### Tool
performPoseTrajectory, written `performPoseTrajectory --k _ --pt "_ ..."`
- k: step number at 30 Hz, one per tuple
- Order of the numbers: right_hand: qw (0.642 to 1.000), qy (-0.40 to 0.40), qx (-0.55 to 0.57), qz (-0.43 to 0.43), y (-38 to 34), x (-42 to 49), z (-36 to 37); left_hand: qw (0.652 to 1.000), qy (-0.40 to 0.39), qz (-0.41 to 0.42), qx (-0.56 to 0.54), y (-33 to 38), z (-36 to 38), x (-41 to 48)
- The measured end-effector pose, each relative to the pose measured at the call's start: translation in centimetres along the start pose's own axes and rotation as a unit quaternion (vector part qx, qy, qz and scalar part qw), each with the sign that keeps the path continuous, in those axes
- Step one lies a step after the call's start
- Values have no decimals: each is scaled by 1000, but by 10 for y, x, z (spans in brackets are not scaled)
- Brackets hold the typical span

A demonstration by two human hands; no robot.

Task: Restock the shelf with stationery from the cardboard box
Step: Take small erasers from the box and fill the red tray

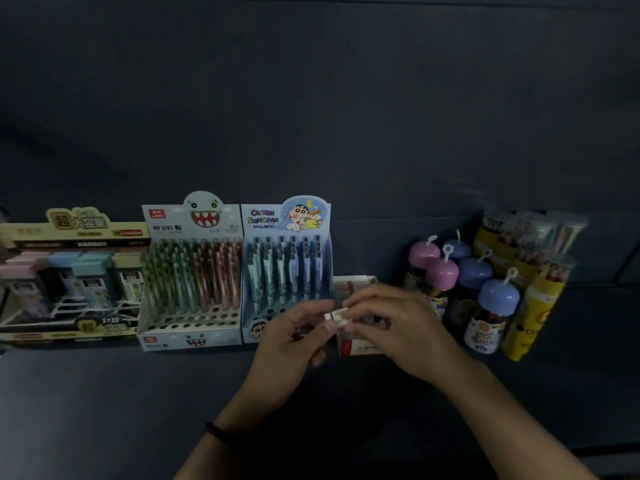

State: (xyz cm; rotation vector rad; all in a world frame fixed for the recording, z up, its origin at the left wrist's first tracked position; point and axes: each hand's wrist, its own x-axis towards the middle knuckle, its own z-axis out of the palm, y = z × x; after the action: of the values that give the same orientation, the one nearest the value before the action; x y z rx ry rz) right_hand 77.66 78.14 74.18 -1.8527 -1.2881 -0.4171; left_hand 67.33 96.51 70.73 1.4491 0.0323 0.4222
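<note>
One pale item (337, 314), maybe eraser, between left hand (294, 337), right hand (398, 327)

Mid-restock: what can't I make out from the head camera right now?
1. Small white item, head view: fingers of the left hand and right hand cover most of it in their grip; identity unclear.
2. Red-and-white cardboard carton: right hand hides its contents.
3. Cardboard box of stock: outside the frame.
4. Yellow display box: cut by the left edge.
5. Clear plastic tubes of pencils: dim, blurred; labels unreadable.
</note>
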Motion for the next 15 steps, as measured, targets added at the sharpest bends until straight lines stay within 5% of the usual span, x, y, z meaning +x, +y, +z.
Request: performPoseTrajectory --k 8,15 --pt "969 -33 -102 222 50 46 9 995 -17 47 90 0 -11 -4" --pt "960 -107 -142 218 66 64 34 996 -10 55 65 4 -9 -1"
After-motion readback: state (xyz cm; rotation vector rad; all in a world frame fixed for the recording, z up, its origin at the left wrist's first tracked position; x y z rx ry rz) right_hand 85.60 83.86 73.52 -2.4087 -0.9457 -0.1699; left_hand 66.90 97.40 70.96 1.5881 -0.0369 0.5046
